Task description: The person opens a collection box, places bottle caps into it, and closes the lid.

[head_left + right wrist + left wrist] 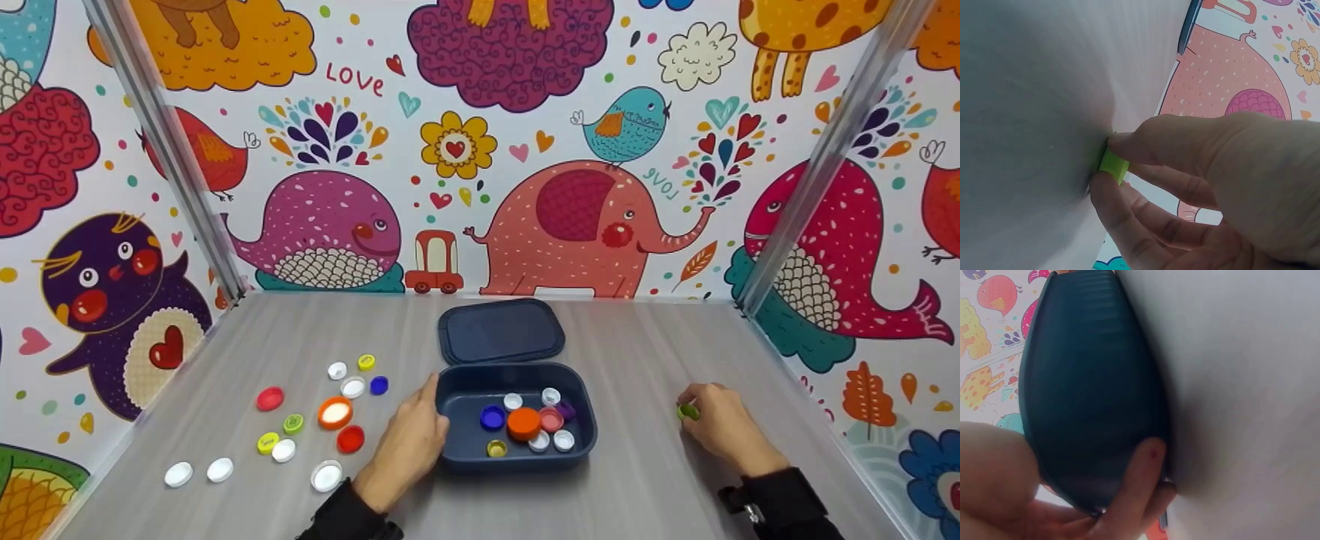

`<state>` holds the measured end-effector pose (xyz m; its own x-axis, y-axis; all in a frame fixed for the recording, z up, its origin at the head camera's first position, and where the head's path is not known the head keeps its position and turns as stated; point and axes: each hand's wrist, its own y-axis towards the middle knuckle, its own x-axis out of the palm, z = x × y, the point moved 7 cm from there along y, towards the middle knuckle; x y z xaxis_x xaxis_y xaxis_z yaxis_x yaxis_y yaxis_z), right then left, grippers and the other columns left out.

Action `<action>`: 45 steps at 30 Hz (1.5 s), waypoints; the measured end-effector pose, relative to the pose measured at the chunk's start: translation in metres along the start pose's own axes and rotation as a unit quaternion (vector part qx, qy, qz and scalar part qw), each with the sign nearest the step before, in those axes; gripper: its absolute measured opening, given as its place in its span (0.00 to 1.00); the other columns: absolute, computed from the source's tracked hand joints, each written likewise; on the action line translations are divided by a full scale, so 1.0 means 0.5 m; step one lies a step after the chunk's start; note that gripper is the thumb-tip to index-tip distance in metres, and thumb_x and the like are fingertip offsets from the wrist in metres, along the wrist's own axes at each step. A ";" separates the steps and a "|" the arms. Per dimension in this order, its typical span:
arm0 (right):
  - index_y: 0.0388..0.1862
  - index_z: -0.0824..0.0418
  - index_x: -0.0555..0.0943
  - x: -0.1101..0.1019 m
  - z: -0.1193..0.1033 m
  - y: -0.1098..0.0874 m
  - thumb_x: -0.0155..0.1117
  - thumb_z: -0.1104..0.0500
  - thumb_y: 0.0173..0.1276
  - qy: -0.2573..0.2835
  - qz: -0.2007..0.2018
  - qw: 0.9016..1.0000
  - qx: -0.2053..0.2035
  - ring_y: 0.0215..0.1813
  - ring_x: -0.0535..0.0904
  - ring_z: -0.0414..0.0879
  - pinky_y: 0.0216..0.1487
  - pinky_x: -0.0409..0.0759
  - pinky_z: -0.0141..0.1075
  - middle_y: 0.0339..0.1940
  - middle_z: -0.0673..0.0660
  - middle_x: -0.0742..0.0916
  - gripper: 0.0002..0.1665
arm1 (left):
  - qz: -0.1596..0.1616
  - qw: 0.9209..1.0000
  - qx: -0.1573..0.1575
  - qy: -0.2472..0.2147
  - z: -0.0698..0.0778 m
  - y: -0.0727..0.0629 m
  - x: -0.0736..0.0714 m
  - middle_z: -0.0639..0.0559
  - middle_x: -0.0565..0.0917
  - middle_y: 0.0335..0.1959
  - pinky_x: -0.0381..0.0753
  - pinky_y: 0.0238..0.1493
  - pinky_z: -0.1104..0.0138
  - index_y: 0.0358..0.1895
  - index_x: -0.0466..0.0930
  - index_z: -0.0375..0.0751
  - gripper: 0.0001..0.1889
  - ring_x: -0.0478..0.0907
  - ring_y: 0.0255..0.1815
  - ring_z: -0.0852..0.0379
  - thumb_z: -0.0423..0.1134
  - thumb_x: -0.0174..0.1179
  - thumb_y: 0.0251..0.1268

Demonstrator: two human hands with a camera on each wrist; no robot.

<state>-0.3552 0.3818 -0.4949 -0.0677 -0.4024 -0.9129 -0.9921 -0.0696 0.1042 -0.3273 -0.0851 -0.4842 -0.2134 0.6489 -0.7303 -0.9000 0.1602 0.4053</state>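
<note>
Nine caps (524, 424) lie in a dark blue box (517, 463) set midway between the desk's left and right edges: four white, one each of orange, blue, pink, purple and yellow. The left hand (405, 441) grips the box at its left end, fingers against the outer wall; how tightly they close is hard to tell. Near the right edge of the desk (637, 487), the right hand (716, 424) pinches a green cap (1113, 163) between thumb and fingertips, the other fingers bent, right down by the desk top; whether the cap touches it, I cannot tell.

Just behind the box, toward the back edge, the lid (502, 330) lies flat. Between the box and the left edge are thirteen loose caps (350, 439), in white, red, yellow, orange, blue and green; two white ones lie nearest the front left corner. Panels (454, 67) printed with cartoon animals stand along the back and side edges.
</note>
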 end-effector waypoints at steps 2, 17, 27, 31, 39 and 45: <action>0.48 0.75 0.91 0.001 -0.003 0.003 0.79 0.73 0.66 -0.001 -0.004 1.000 0.005 0.41 0.85 0.55 0.43 0.91 0.53 0.41 0.67 0.92 0.13 | 0.001 1.000 0.001 0.000 -0.001 -0.001 0.000 0.26 0.90 0.69 0.93 0.63 0.38 0.79 0.76 0.21 0.34 0.93 0.64 0.30 0.24 0.66 0.69; 0.49 0.73 0.92 0.002 -0.096 0.010 0.81 0.72 0.68 -0.003 0.021 0.999 -0.038 0.45 0.90 0.57 0.47 0.93 0.57 0.42 0.66 0.93 0.12 | -0.003 1.000 -0.010 0.004 -0.003 0.000 -0.001 0.25 0.90 0.69 0.92 0.65 0.39 0.80 0.76 0.21 0.33 0.92 0.65 0.29 0.25 0.67 0.71; 0.52 0.69 0.93 0.004 -0.207 0.025 0.84 0.71 0.68 0.018 0.023 0.998 -0.056 0.46 0.90 0.54 0.54 0.96 0.56 0.44 0.63 0.91 0.14 | 0.001 1.000 -0.001 0.003 0.001 0.001 -0.001 0.25 0.90 0.68 0.93 0.64 0.39 0.80 0.75 0.21 0.33 0.93 0.64 0.30 0.24 0.66 0.71; 0.53 0.69 0.94 0.005 -0.265 0.042 0.84 0.72 0.67 0.020 0.018 0.997 -0.077 0.47 0.91 0.55 0.55 0.97 0.55 0.46 0.64 0.92 0.16 | 0.007 1.000 0.002 0.010 0.001 0.000 -0.002 0.27 0.91 0.67 0.93 0.62 0.40 0.79 0.76 0.22 0.34 0.93 0.61 0.31 0.24 0.66 0.70; 0.53 0.70 0.95 0.018 -0.383 0.072 0.82 0.75 0.66 0.011 0.005 0.987 -0.160 0.44 0.91 0.54 0.50 0.99 0.49 0.45 0.65 0.93 0.17 | 0.005 1.000 0.003 0.009 0.003 0.000 0.000 0.25 0.90 0.68 0.93 0.65 0.40 0.80 0.75 0.20 0.34 0.93 0.64 0.30 0.24 0.66 0.70; 0.49 0.71 0.93 0.042 -0.449 0.089 0.83 0.75 0.65 -0.004 -0.021 0.972 -0.232 0.43 0.89 0.54 0.48 0.98 0.48 0.42 0.66 0.92 0.14 | 0.008 1.000 0.010 0.012 0.002 -0.001 0.001 0.26 0.90 0.67 0.93 0.64 0.40 0.79 0.75 0.20 0.34 0.93 0.63 0.30 0.25 0.67 0.71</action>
<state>-0.3771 0.1651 -0.4208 -0.0310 -0.3832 -0.9231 -0.8393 -0.4916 0.2322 -0.3266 -0.0841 -0.4841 -0.2368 0.6340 -0.7362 -0.8888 0.1646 0.4277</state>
